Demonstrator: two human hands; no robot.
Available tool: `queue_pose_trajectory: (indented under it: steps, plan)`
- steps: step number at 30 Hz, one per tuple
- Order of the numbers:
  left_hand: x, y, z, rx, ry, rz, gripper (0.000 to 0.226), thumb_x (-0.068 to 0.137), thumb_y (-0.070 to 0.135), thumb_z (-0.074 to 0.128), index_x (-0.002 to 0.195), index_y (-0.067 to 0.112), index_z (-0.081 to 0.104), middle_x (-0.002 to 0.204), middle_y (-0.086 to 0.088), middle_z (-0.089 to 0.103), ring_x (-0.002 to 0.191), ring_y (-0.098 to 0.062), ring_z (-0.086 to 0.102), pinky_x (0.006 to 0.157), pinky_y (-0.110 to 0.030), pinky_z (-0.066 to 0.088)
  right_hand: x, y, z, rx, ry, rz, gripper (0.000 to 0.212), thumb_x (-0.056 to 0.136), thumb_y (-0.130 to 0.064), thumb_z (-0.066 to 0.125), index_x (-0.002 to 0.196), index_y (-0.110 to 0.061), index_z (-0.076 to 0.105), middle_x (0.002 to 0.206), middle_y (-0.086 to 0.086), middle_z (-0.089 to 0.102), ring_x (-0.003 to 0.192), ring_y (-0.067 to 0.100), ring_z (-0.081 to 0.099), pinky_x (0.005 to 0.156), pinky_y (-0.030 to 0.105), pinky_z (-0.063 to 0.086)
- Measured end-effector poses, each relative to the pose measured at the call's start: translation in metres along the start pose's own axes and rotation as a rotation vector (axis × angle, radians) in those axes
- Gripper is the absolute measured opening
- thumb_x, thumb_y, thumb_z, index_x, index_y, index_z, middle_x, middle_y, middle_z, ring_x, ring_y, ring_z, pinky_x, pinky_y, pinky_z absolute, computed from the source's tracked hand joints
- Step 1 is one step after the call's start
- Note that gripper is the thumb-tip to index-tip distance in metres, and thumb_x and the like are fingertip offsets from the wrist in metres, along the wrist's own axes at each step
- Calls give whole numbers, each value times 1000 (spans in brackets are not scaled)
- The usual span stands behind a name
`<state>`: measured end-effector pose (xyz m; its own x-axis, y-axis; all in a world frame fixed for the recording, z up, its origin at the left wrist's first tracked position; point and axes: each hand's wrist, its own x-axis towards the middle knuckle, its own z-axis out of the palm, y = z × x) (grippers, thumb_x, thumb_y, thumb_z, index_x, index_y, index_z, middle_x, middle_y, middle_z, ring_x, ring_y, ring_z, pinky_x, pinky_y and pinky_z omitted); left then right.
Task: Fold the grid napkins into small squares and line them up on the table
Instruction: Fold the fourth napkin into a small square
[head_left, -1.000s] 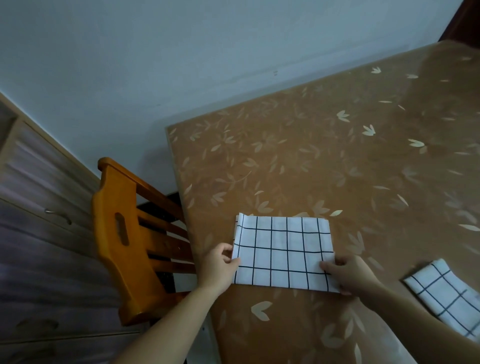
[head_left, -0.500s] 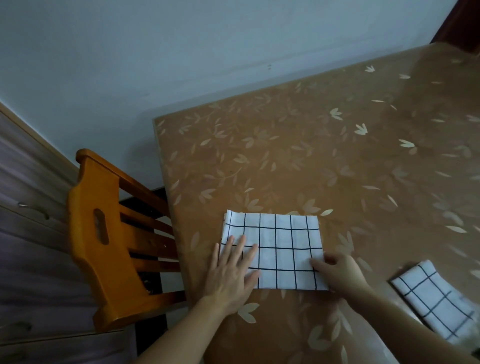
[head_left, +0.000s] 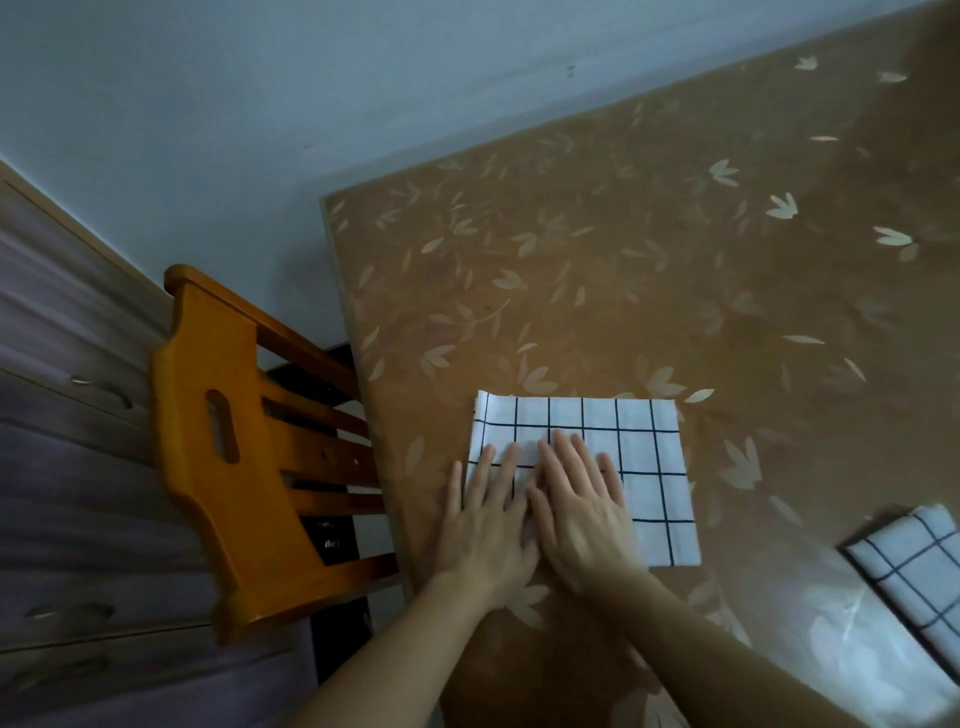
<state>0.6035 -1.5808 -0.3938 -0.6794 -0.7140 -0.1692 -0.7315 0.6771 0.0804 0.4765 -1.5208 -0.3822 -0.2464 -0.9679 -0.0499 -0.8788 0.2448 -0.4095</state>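
Leaf-patterned table (head_left: 623, 270), both hands flat on grid napkin (head_left: 649, 467)

Right hand (head_left: 584, 512) now flat on the napkin (head_left: 649, 467) beside the left hand (head_left: 485, 525), no longer pinching its corner

We record: folded grid napkin (head_left: 644, 457) flat on leaf-patterned table (head_left: 623, 270); left hand (head_left: 488, 525) and right hand (head_left: 582, 509) pressing it side by side, fingers straight. Second grid napkin (head_left: 914, 566) lies well apart, rightward. Orange wooden chair (head_left: 223, 431) stands beside the table.
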Motion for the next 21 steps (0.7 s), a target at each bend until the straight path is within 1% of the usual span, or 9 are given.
queue_pose_trajectory:
  steps: [2, 4, 7, 10, 12, 14, 16, 18, 21]
  plan:
    - [-1, -1, -2, -30, -14, -8, 62, 97, 58, 9, 152, 31, 15, 161, -2, 14, 149, -27, 9, 115, -52, 6, -8, 27, -4, -106, -8, 19, 63, 100, -49, 6, 151, -18, 25, 160, 2, 19, 149, 19, 6, 118, 41, 3]
    - [-1, -2, 0, -20, -42, 4, 63, 97, 61, 10, 152, 32, 22, 159, -3, 24, 147, -29, 18, 111, -53, 11, -16, 55, -15, -176, -2, 80, 63, 99, -51, 10, 152, -20, 22, 160, 1, 15, 149, 17, 4, 119, 42, 3]
    - [-1, -4, 1, 7, -24, 17, 62, 97, 62, 11, 152, 33, 20, 160, -4, 22, 147, -29, 16, 112, -53, 7, -25, 77, -27, -216, -16, 135, 65, 98, -52, 10, 153, -20, 20, 161, 1, 14, 148, 17, 2, 120, 44, 3]
    - [0, 2, -7, -24, -4, 34, 62, 97, 59, 12, 151, 30, 24, 158, -5, 28, 146, -30, 19, 111, -54, 9, -24, 75, -27, -239, -42, 137, 64, 98, -51, 12, 153, -19, 19, 160, 3, 15, 148, 19, 3, 120, 44, 2]
    - [8, 20, -13, -84, 9, 101, 60, 99, 56, 10, 151, 29, 19, 159, -4, 24, 148, -27, 11, 115, -53, 6, -24, 75, -26, -248, -40, 145, 63, 98, -49, 14, 153, -18, 21, 160, 4, 17, 148, 20, 5, 120, 46, 6]
    - [20, 48, -17, -145, 38, 192, 58, 99, 54, 6, 152, 31, 14, 161, -2, 17, 149, -23, 2, 120, -51, -2, -25, 78, -25, -271, -44, 139, 62, 98, -47, 18, 152, -17, 23, 160, 5, 18, 148, 22, 7, 119, 47, 10]
    - [30, 67, -17, -202, 39, 228, 57, 99, 53, 4, 152, 34, 11, 162, 0, 13, 149, -20, -2, 118, -48, -5, -25, 79, -24, -290, -50, 108, 62, 97, -44, 23, 151, -15, 26, 159, 7, 22, 148, 25, 12, 118, 48, 14]
    - [34, 61, -11, -190, 49, 207, 53, 101, 51, 10, 152, 35, 14, 162, 1, 15, 149, -19, -1, 120, -48, 2, -24, 78, -24, -279, -38, 104, 60, 97, -42, 24, 150, -14, 29, 158, 8, 25, 147, 25, 15, 117, 47, 13]
    - [26, 21, -4, -160, 70, 110, 54, 100, 49, 15, 151, 35, 20, 161, 3, 19, 149, -17, 3, 121, -47, 8, -23, 77, -24, -264, -15, 130, 60, 99, -47, 22, 152, -18, 25, 159, 4, 21, 148, 20, 9, 119, 45, 7]
